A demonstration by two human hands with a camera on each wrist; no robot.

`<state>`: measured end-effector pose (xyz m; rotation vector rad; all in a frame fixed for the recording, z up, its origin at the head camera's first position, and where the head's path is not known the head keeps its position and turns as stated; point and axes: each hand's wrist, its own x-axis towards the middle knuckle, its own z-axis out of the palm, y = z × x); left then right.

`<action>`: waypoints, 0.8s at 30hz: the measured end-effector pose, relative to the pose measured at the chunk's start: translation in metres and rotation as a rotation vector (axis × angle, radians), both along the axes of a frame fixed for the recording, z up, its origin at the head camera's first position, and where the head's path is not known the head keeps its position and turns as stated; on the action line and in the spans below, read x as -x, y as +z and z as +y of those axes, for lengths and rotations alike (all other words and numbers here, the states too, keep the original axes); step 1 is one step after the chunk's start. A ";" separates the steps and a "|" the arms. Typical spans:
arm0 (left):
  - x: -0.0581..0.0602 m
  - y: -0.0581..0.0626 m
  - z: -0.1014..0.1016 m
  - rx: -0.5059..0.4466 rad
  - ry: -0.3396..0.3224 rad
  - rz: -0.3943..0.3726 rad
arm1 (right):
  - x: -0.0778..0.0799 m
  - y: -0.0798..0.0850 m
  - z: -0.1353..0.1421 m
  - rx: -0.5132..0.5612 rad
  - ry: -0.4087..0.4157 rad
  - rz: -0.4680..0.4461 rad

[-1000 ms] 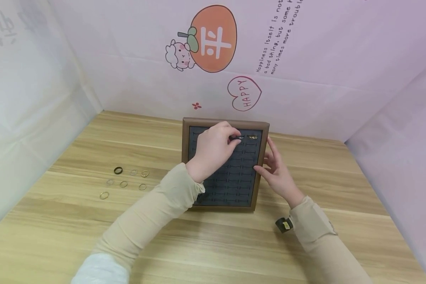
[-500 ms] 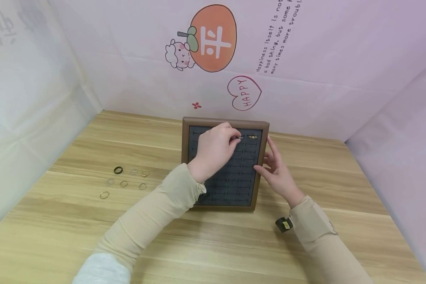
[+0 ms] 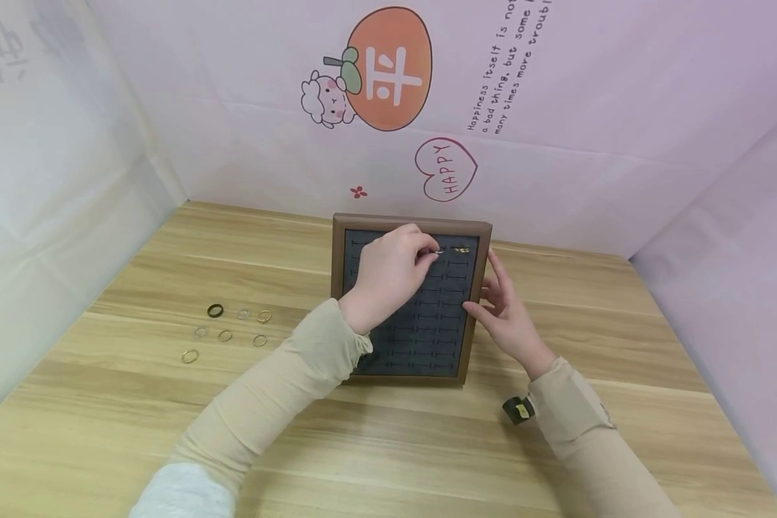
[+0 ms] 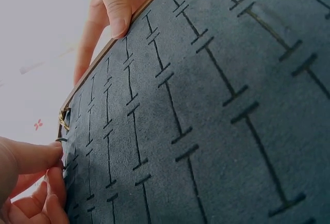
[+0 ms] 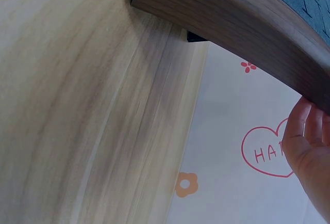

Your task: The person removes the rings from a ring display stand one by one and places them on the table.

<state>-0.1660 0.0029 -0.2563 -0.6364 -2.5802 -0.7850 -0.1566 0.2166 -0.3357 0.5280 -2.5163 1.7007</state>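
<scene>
A ring display board (image 3: 427,316) with a brown wooden frame and dark slotted velvet stands tilted back on the table. In the head view my left hand (image 3: 391,266) pinches a ring (image 3: 437,252) at a top-row slot; the fingers hide most of it. The left wrist view shows the thumb and fingers (image 4: 31,177) against the velvet. A gold ring (image 3: 460,250) sits in the top-right slot, just right of that hand. My right hand (image 3: 508,320) grips the frame's right edge, thumb at the front and fingers behind.
Several loose rings lie on the wooden table left of the board, among them a black ring (image 3: 216,311) and a gold-coloured ring (image 3: 191,356). A printed cloth (image 3: 252,144) hangs close behind the board. Cloth walls also stand at both sides.
The left fingertips have closed in slightly at the slot, and less of the dark gap between them shows. Board, right hand and loose rings stay put.
</scene>
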 end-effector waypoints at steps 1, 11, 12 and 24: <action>0.000 0.000 0.000 -0.001 -0.002 -0.001 | 0.000 0.000 0.000 0.000 0.000 0.000; 0.000 -0.002 -0.004 -0.010 -0.036 -0.039 | 0.000 0.000 -0.001 0.000 -0.002 0.007; 0.000 -0.001 -0.004 -0.010 -0.039 -0.043 | 0.000 0.000 -0.001 0.003 -0.001 0.008; -0.004 -0.002 -0.010 -0.028 -0.054 -0.044 | 0.001 0.000 0.000 -0.007 -0.008 -0.004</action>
